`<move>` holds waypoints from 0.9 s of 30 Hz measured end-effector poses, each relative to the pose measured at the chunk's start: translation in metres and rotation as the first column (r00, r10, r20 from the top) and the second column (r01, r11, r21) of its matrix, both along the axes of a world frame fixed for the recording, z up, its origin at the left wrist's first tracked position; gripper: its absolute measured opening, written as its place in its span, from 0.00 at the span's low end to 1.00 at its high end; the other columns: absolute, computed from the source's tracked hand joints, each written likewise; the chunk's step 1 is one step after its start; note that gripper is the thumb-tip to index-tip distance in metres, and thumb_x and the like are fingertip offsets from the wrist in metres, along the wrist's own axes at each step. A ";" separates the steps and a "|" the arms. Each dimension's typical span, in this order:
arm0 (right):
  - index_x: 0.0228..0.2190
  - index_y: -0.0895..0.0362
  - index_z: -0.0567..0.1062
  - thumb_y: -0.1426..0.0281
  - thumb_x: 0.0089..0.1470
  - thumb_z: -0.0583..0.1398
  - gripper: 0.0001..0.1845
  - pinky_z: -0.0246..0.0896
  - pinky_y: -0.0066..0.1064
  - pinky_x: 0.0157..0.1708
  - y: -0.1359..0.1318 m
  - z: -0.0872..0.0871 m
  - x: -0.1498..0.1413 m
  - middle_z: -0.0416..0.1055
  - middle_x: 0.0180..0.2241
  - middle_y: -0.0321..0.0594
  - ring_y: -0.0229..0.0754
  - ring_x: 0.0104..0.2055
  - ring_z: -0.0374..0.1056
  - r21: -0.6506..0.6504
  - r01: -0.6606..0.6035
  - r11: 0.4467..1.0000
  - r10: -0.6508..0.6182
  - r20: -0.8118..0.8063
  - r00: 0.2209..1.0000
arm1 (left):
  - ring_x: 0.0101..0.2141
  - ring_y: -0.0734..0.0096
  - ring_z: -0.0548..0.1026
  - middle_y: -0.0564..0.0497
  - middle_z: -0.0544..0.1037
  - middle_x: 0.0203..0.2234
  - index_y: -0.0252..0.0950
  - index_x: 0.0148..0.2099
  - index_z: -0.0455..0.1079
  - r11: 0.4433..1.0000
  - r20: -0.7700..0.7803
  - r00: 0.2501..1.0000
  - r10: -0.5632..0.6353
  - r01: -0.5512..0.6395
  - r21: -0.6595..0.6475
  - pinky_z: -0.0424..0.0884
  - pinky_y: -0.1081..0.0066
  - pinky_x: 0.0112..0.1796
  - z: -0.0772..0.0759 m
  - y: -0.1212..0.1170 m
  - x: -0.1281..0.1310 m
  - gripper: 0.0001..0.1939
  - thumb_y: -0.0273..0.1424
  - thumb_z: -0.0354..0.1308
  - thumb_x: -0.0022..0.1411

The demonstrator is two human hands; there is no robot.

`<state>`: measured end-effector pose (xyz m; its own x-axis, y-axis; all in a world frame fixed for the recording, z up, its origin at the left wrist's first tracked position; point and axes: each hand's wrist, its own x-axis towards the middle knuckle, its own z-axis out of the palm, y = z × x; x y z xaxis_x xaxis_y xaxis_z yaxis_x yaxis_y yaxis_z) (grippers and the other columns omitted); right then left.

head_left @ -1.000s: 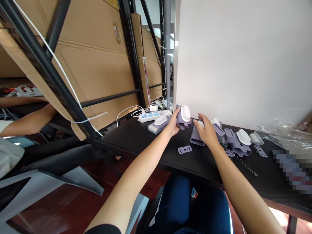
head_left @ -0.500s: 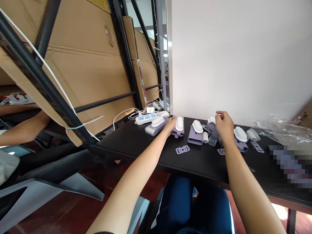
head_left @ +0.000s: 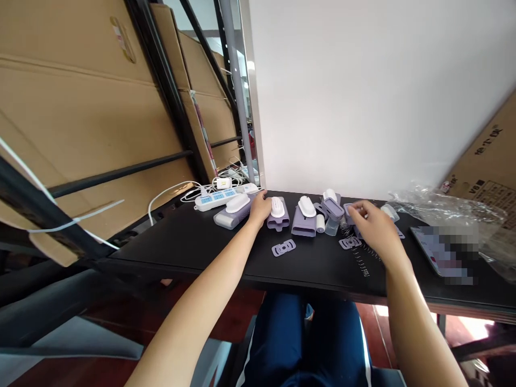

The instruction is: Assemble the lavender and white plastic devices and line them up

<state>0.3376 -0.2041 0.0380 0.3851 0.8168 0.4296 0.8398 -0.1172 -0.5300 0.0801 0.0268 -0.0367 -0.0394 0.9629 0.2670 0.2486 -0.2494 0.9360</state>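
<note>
My left hand (head_left: 259, 208) lies on the black table (head_left: 193, 247), fingers curled against the left side of a purple housing with a white cap (head_left: 278, 213). A similar capped housing (head_left: 236, 209) lies just left of the hand, and another (head_left: 305, 216) just right. My right hand (head_left: 373, 226) hovers low over a cluster of small purple parts, fingers bent onto one of them (head_left: 349, 213). A white roller (head_left: 320, 223), a clear cup (head_left: 331, 226) and a purple piece with a white top (head_left: 331, 205) sit between the hands. A flat purple ring plate (head_left: 283, 248) lies nearer me.
A white power strip (head_left: 215, 200) with cables lies at the table's far left. Thin springs (head_left: 362, 260) and a second flat plate (head_left: 350, 243) lie by my right wrist. Crumpled clear plastic (head_left: 447, 207), a blurred flat device (head_left: 443, 247) and a cardboard box (head_left: 489, 172) are at right; a white wall (head_left: 363, 97) stands behind.
My left hand set the capped purple housing down on the table and stays against it. My right hand moved right, from the middle housing to the small parts. The view swung right.
</note>
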 end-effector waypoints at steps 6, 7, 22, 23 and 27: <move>0.36 0.51 0.73 0.48 0.62 0.55 0.20 0.55 0.34 0.27 -0.057 -0.054 -0.002 0.78 0.35 0.43 0.52 0.35 0.74 -0.202 0.186 0.962 -0.113 0.328 0.938 | 0.52 0.59 0.74 0.41 0.77 0.51 0.34 0.53 0.75 0.952 -0.065 0.988 0.140 -0.117 0.283 0.65 0.61 0.58 0.034 -0.034 0.005 0.17 0.26 0.52 0.64; 0.35 0.52 0.72 0.48 0.62 0.55 0.20 0.56 0.35 0.28 -0.059 -0.061 -0.001 0.77 0.35 0.44 0.53 0.37 0.75 -0.213 0.190 0.958 -0.104 0.359 0.928 | 0.49 0.61 0.75 0.43 0.77 0.50 0.35 0.52 0.75 0.942 -0.051 0.993 0.106 -0.084 0.324 0.67 0.63 0.55 0.038 -0.048 0.004 0.16 0.28 0.52 0.65; 0.35 0.48 0.76 0.49 0.59 0.58 0.17 0.61 0.34 0.30 -0.060 -0.079 0.012 0.78 0.33 0.37 0.48 0.33 0.73 -0.127 -0.020 0.992 0.001 -0.145 0.989 | 0.48 0.52 0.74 0.46 0.80 0.47 0.43 0.49 0.79 0.927 -0.722 0.643 -0.256 0.376 0.006 0.68 0.58 0.50 0.010 -0.162 -0.036 0.16 0.43 0.59 0.65; 0.35 0.48 0.76 0.49 0.59 0.58 0.17 0.62 0.34 0.31 -0.061 -0.080 0.013 0.79 0.34 0.37 0.48 0.34 0.74 -0.112 -0.036 0.993 0.016 -0.175 0.984 | 0.47 0.54 0.74 0.47 0.80 0.45 0.44 0.48 0.80 0.924 -0.695 0.660 -0.286 0.381 -0.018 0.69 0.60 0.48 0.011 -0.158 -0.036 0.15 0.43 0.61 0.63; 0.39 0.48 0.77 0.50 0.60 0.59 0.17 0.65 0.37 0.36 -0.063 -0.085 0.016 0.81 0.38 0.39 0.50 0.40 0.76 -0.042 -0.091 0.995 0.077 -0.262 0.962 | 0.36 0.60 0.76 0.50 0.79 0.36 0.44 0.47 0.80 0.907 -0.625 0.676 -0.390 0.397 -0.137 0.69 0.66 0.37 0.016 -0.148 -0.043 0.20 0.46 0.67 0.55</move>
